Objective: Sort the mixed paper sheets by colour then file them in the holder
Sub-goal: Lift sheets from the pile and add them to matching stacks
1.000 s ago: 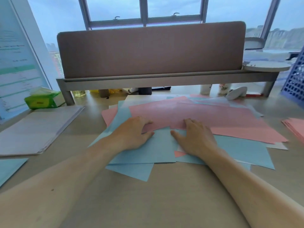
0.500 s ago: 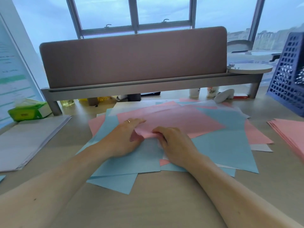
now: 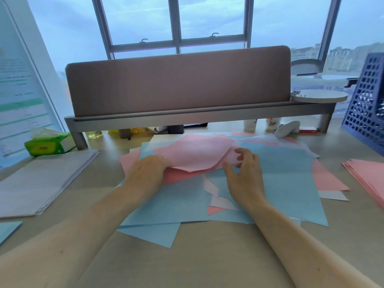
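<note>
Head view: left hand (image 3: pixel 148 173) grips the left edge of a pink sheet (image 3: pixel 195 156), fingers curled onto it. Sheet bows up off the mixed pile (image 3: pixel 280 183) of blue and pink sheets spread mid-desk (image 3: pixel 207 256). Right hand (image 3: pixel 246 177) sits at the sheet's right end, fingers curled, thumb spread apart from them; can't tell if it actually pinches the paper. Neat pink stack (image 3: pixel 369 179) lies far right on the desk, blue mesh holder (image 3: pixel 365 113) upright behind it. White stack (image 3: pixel 41 179) at left, green tissue pack (image 3: pixel 47 142) behind that.
</note>
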### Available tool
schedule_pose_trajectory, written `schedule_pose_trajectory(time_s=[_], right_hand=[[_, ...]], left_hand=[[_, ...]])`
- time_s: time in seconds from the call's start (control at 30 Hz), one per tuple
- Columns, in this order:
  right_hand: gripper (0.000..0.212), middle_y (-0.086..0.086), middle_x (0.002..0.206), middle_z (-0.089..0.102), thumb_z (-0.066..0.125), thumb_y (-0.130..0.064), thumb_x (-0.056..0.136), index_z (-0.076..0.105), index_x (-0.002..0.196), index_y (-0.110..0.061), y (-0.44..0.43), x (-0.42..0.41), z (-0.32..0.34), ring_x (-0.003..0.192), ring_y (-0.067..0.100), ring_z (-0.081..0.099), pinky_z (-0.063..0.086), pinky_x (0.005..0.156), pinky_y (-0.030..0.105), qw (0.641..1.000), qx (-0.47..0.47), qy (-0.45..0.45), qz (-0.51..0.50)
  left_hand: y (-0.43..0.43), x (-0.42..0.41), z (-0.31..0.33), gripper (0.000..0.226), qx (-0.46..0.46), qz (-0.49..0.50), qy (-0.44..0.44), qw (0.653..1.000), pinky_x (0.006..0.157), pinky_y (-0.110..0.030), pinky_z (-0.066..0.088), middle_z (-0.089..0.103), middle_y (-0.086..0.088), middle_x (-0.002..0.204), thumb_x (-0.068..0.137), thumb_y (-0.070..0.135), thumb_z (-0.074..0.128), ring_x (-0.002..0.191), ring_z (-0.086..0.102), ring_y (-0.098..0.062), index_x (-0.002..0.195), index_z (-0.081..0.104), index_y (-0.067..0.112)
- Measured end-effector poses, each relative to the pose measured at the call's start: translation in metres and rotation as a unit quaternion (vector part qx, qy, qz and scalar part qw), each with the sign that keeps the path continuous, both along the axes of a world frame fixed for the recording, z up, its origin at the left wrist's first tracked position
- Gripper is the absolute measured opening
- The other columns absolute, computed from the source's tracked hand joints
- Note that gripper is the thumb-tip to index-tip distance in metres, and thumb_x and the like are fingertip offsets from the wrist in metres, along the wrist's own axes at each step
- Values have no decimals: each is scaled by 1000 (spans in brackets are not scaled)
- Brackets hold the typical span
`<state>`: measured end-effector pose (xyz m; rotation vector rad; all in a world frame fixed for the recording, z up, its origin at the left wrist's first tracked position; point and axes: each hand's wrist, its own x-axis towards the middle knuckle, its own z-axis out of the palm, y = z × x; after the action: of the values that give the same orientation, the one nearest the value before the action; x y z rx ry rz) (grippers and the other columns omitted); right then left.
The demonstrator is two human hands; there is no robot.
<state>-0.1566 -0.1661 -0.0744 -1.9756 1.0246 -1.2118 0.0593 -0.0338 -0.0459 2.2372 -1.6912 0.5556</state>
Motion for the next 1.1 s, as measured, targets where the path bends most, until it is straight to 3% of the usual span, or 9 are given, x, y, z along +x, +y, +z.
schedule_pose_trajectory(time_s=[0.07,0.17,0.37,0.5,0.6,0.73,0.9,1.0,1.1], right_hand=[[23,-3,106,58,64,-27,93,59,114,-21,5,1,-1,92,13,56,49,89,35,998,-29,52,14],[14,-10,96,61,64,-31,92,63,104,-24,6,2,-2,90,12,58,50,83,32,993,-44,107,25],[19,-6,105,66,60,-36,92,65,105,-23,6,6,-3,104,19,56,47,88,34,974,-93,204,30],[19,-4,106,63,57,-38,93,64,103,-24,8,6,-2,107,21,54,45,89,34,962,-118,245,24],[19,-5,105,63,56,-37,93,65,103,-24,8,6,-3,106,20,53,45,90,34,961,-124,244,25],[24,-5,107,62,55,-39,93,67,108,-25,7,8,-3,108,20,53,44,91,34,954,-137,264,23],[28,-7,112,63,53,-39,95,70,114,-29,9,7,-3,111,20,52,44,94,34,952,-141,268,30],[25,-9,111,66,54,-36,95,73,110,-29,9,8,-2,109,19,53,45,93,34,951,-156,265,36],[24,-11,112,64,54,-33,96,75,106,-28,11,8,-2,110,18,52,45,93,34,951,-165,254,53]], left_hand=[[-2,12,-4,33,28,-24,81,996,91,-39,53,72,9,115,98,14,53,108,65,-24,112,74,35],[0,18,-4,36,92,-73,65,991,106,-25,41,64,16,135,105,15,47,126,56,-12,128,70,30],[10,43,-3,40,143,-60,29,987,107,-35,43,54,21,144,107,26,45,129,48,-12,141,56,43],[5,39,-1,49,215,-39,71,973,122,-31,23,31,16,161,109,28,32,148,29,-10,156,31,42],[7,33,5,58,239,-55,94,965,120,-23,12,20,18,165,104,36,42,151,18,-6,159,22,40],[8,26,12,71,241,-77,84,964,119,-30,26,31,23,157,90,70,53,142,32,-3,153,31,46],[1,21,21,74,242,-66,55,966,114,-30,33,42,18,153,87,72,56,136,41,-8,152,34,44],[-3,11,21,90,245,-40,48,967,113,-34,36,45,15,150,75,87,49,134,44,-13,151,36,42],[-16,-6,18,90,240,-12,36,970,110,-39,39,46,8,149,74,88,45,132,47,-21,149,37,40]])
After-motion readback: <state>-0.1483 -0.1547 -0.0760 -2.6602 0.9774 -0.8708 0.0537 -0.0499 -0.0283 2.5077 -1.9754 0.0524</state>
